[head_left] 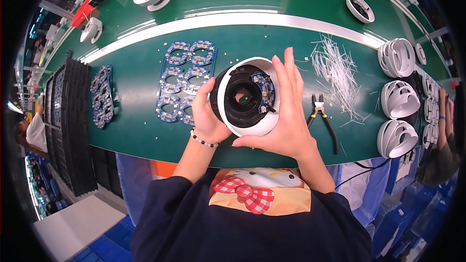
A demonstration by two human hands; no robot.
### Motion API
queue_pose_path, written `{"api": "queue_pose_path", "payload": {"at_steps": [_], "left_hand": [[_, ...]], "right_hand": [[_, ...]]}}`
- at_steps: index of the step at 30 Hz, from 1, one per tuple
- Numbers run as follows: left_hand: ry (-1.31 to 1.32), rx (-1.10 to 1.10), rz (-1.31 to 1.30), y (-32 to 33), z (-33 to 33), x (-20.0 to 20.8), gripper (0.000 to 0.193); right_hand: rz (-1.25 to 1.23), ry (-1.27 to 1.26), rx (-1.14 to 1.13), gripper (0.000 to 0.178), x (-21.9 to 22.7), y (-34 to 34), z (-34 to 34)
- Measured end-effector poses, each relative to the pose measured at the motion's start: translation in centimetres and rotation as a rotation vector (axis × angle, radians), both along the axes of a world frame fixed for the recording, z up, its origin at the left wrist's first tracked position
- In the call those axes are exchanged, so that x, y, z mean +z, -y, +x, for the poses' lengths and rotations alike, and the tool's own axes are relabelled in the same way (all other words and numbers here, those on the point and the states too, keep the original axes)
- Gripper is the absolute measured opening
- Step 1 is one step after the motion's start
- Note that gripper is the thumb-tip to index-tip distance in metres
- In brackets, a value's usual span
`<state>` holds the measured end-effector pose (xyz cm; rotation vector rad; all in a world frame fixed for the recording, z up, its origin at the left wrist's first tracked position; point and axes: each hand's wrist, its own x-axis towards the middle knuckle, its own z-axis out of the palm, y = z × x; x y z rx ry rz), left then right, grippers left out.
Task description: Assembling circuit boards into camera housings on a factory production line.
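From where I stand, both hands share the hold on a white ring-shaped housing [264, 125], raised above the near side of the worktop [138, 92]. The left hand [206, 112] curls round its left side, against the black core [234, 120]; the right hand [292, 123] is spread wide, long fingers straight up along the outer wall and thumb reaching under the lower rim.

I'd worry about that right side: flat fingers on smooth-looking plastic could let the ring slip or twist if the left grip loosened. Pressing too far inward might also knock the parts on the curved blue circuit board [265, 92], which sits exposed along the right inner wall. A drop could land it on the 1 pair of side cutters [319, 108] or the loose white strips [337, 75] to the right.

The piece itself is neat: a pale shell open towards the wearer, the core dark and stepped around a central hole, something small and green inside it, and the board crowded with silvery components.
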<state>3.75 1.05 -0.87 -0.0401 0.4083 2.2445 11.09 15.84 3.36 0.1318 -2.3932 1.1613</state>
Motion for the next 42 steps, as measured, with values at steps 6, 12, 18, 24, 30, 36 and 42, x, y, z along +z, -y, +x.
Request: {"api": "queue_pose_path", "payload": {"at_steps": [6,12,18,24,30,36,42], "left_hand": [[0.007,-0.025,0.117,0.0,0.3,-0.6,0.056],[0.106,-0.225,0.206,-0.8,-0.5,0.1,0.062],[0.106,-0.142,0.202,-1.0,-0.4,0.0,0.053],[0.066,-0.011,0.133,-1.3,0.3,-0.2,0.051],[0.036,0.04,0.106,-1.5,0.5,-0.5,0.051],[0.044,0.056,0.115,-1.6,0.8,0.2,0.052],[0.035,0.075,0.098,-2.1,1.4,0.5,0.05]], "right_hand": [[-0.047,0.064,0.193,0.122,-0.1,-1.5,0.3],[-0.173,0.022,0.178,0.117,-0.7,-1.6,0.2],[-0.253,0.034,0.158,0.117,-0.7,-1.9,0.3],[-0.067,-0.015,0.013,0.11,-0.7,0.0,0.7],[-0.035,-0.031,0.087,0.111,-0.7,-1.3,0.5],[-0.333,-0.007,0.163,0.107,-0.5,-1.5,0.3],[-0.038,-0.072,0.057,0.101,-0.6,-0.5,0.8]]}}
